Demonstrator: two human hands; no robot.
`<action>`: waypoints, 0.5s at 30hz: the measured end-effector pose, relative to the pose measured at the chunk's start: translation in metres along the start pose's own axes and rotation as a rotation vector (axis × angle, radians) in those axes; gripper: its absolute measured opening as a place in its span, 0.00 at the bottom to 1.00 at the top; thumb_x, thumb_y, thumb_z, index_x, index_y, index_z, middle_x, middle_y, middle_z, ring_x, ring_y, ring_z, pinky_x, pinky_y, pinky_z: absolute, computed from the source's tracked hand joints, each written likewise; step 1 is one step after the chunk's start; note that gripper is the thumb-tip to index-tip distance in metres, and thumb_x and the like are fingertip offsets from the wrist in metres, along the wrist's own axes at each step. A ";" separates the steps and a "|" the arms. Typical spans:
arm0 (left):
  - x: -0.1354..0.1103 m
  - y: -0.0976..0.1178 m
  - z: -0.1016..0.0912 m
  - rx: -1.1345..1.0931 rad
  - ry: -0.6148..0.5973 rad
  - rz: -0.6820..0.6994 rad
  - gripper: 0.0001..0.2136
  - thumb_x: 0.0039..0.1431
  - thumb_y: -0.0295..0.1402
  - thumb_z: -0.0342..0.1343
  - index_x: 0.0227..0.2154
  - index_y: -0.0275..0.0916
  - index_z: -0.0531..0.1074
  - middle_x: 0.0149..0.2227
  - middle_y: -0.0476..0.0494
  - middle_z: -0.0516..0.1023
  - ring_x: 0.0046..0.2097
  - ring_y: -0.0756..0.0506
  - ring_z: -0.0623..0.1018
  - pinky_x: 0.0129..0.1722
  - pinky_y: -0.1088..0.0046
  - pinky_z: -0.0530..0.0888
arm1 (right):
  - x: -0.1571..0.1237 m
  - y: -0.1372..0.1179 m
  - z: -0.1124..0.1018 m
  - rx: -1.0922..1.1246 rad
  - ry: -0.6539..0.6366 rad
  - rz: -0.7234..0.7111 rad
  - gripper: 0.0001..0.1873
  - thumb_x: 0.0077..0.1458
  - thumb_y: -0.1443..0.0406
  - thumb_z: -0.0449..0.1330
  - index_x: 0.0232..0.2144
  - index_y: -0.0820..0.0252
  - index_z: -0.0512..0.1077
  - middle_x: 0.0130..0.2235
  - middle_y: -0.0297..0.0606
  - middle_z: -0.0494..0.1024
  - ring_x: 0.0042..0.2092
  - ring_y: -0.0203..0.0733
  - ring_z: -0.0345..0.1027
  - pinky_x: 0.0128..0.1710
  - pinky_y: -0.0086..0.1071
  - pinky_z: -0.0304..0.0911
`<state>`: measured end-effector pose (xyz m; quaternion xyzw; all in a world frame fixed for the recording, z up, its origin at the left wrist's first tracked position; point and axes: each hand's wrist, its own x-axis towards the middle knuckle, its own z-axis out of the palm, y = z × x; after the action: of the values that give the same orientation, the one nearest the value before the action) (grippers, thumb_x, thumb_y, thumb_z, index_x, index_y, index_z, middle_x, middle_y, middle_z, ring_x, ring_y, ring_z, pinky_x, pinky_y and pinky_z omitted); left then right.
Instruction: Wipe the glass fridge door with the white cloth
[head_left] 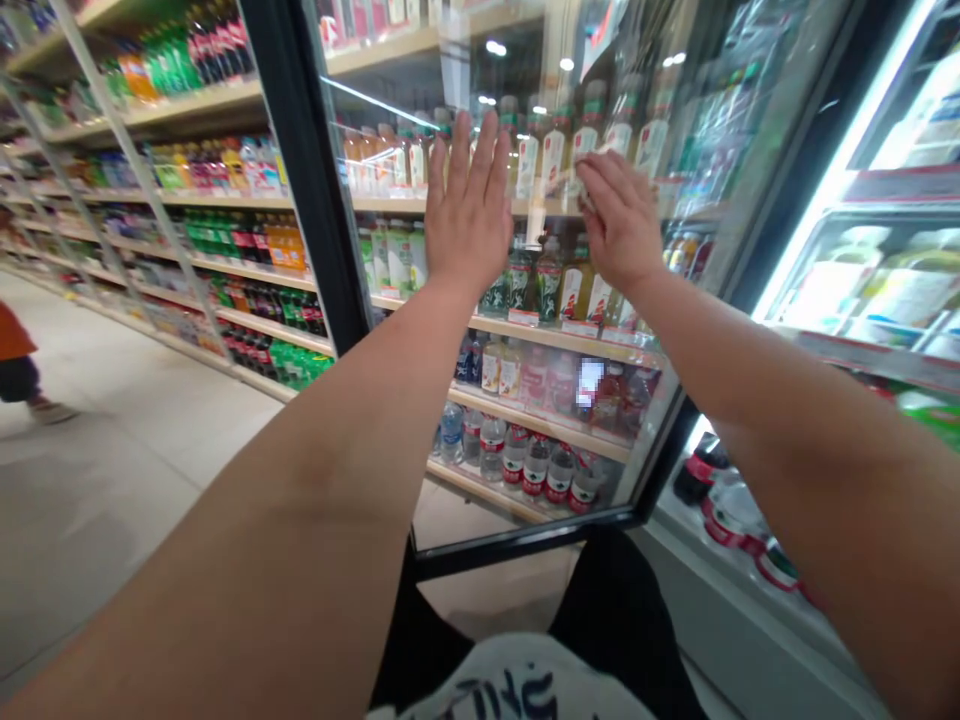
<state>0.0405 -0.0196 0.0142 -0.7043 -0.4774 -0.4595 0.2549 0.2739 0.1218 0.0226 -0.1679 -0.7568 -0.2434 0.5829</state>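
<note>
A glass cooler door [525, 545] in a black frame stands swung open before me. My left hand [470, 210] lies flat on the pane with its fingers stretched upward. To its right, my right hand [621, 215] is closed with bent fingers against the same glass. A bit of pale, crumpled cloth [583, 170] shows at its fingertips; most of it is hidden under the hand. Through the pane, rows of drink bottles [553, 150] are visible behind both hands.
On the right is the lit cooler [885, 350] with bottles on its shelves. Tall store shelves [202, 195] full of bottled drinks line the left. A person in orange [15, 335] is at the left edge on the pale tiled floor [112, 480]. My knees are below the door.
</note>
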 end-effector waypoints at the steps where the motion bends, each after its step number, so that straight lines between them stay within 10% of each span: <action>1: 0.000 0.000 0.000 0.016 0.009 0.006 0.42 0.58 0.47 0.41 0.77 0.55 0.43 0.70 0.85 0.34 0.70 0.61 0.20 0.76 0.67 0.25 | 0.001 0.012 -0.004 0.002 0.078 0.039 0.32 0.64 0.45 0.45 0.65 0.38 0.69 0.69 0.22 0.65 0.73 0.45 0.49 0.74 0.49 0.36; 5: 0.000 -0.002 0.002 0.067 0.038 0.016 0.43 0.56 0.50 0.41 0.76 0.60 0.42 0.69 0.87 0.40 0.68 0.66 0.19 0.77 0.67 0.27 | -0.006 0.030 -0.018 -0.101 0.298 0.256 0.34 0.67 0.48 0.43 0.70 0.44 0.63 0.72 0.28 0.58 0.74 0.48 0.44 0.74 0.54 0.33; 11: 0.004 -0.009 0.012 0.182 0.091 0.077 0.55 0.42 0.51 0.49 0.77 0.53 0.42 0.68 0.87 0.42 0.70 0.60 0.19 0.78 0.56 0.38 | -0.026 -0.020 -0.033 -0.269 -0.166 -0.035 0.26 0.71 0.57 0.47 0.67 0.48 0.66 0.71 0.30 0.63 0.74 0.45 0.50 0.76 0.53 0.46; 15: 0.005 -0.013 0.017 0.252 0.168 0.120 0.58 0.38 0.45 0.53 0.77 0.54 0.40 0.67 0.83 0.51 0.72 0.59 0.22 0.77 0.52 0.38 | -0.017 -0.012 -0.046 -0.389 0.016 0.228 0.30 0.71 0.65 0.42 0.70 0.69 0.58 0.72 0.52 0.59 0.75 0.52 0.48 0.75 0.58 0.44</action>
<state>0.0368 0.0018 0.0101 -0.6528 -0.4654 -0.4374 0.4073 0.3086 0.0866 0.0136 -0.3597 -0.6671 -0.3185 0.5694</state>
